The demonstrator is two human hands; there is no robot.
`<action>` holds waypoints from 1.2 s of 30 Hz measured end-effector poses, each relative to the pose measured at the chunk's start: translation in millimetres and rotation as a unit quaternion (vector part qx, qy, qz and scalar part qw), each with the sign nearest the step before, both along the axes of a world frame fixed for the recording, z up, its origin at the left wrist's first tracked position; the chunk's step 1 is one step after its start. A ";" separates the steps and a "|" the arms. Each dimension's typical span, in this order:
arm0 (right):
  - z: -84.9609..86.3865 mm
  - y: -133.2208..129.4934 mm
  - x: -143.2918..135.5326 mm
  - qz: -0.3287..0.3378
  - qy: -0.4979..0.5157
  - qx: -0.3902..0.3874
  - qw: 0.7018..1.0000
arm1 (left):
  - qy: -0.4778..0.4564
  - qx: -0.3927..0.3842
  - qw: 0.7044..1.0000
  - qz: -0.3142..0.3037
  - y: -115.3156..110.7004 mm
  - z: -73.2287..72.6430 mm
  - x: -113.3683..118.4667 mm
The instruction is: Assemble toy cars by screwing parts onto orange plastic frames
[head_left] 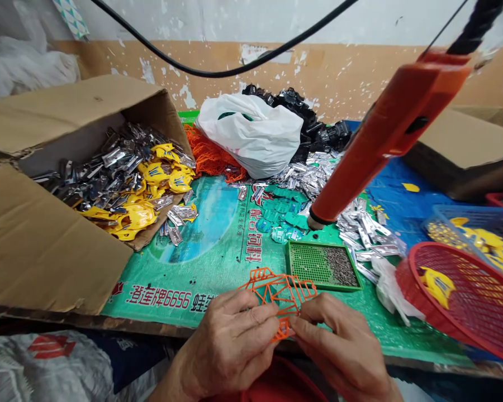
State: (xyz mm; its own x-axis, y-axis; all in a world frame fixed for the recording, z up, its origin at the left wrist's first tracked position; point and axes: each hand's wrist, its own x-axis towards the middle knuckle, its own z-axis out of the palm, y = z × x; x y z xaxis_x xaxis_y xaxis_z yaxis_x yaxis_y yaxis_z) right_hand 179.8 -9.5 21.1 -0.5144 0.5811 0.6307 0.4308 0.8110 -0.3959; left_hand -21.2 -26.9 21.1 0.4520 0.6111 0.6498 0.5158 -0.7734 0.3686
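Both of my hands hold an orange plastic lattice frame (291, 295) at the front edge of the table. My left hand (235, 340) closes round the frame's left side. The fingertips of my right hand (339, 340) pinch its lower right part, near the end toward me. Just beyond the frame lies a green tray (308, 265) with small dark screws (341, 267) heaped at its right side. An orange-red electric screwdriver (373, 145) hangs tilted above the tray, its tip down and left. What lies under my fingers is hidden.
At left, a cardboard box (46, 245) spills silver parts (117, 156) and yellow shells (138, 218). A white bag (251, 134) sits on orange frames (205, 151). Teal parts (280, 215) and silver strips (369, 229) lie behind the tray. A red basket (465, 312) stands at right.
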 end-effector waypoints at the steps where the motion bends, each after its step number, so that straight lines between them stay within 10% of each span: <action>1: -1.0 -0.2 0.0 0.000 0.002 0.000 1.000 | 0.004 0.000 1.000 -0.001 0.0 0.1 0.1; 36: -33.3 -11.0 5.2 -0.041 0.030 -0.009 0.999 | -0.011 0.039 0.995 0.093 -5.9 -3.6 -6.8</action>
State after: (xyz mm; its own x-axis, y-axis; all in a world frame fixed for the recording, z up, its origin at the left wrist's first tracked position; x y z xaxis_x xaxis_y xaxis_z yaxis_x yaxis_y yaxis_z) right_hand 185.0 -20.5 -12.1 -0.4260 0.6309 0.6484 0.4704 0.7667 -0.4369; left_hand -28.0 -32.9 17.5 0.3204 0.6305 0.7070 0.6452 -0.6917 0.3244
